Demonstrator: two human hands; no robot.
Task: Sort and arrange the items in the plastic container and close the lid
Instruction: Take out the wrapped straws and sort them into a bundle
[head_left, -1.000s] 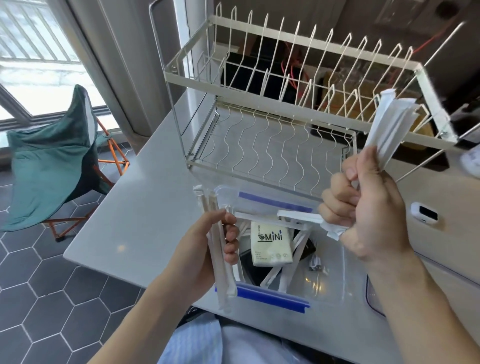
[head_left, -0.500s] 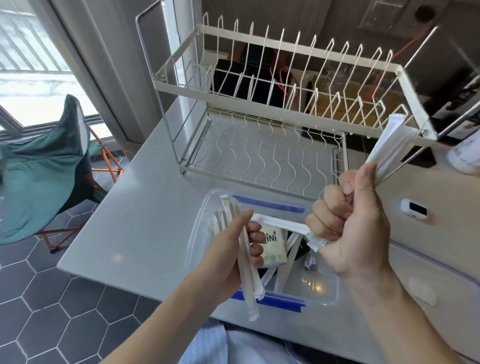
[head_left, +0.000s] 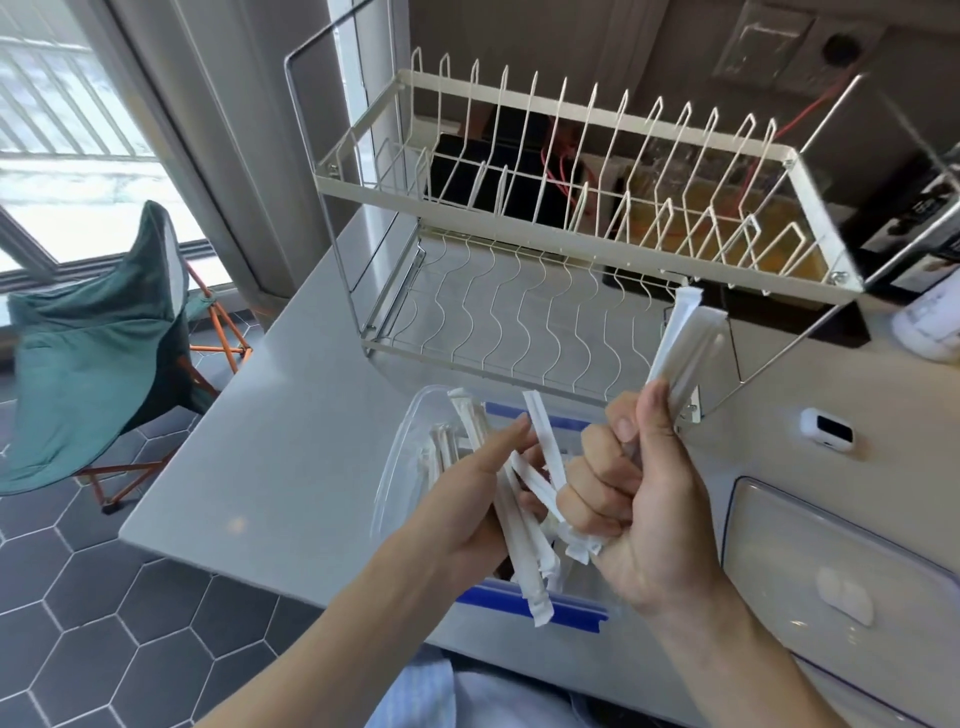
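A clear plastic container with blue clips stands at the counter's front edge, mostly hidden behind my hands. My left hand grips a bundle of white paper-wrapped straws that points down over the container. My right hand is closed on a second bunch of wrapped straws, whose tops rise toward the dish rack. The two hands nearly touch above the container. The container's lid lies flat on the counter to the right.
A two-tier wire dish rack stands just behind the container. A small white device rests on the counter at right. A white bottle is at the far right. A green folding chair stands on the tiled floor at left.
My left hand has moved right with its straws, closing in on my right hand. The right hand has dropped a little, and the view has shifted so the lid shows at right.
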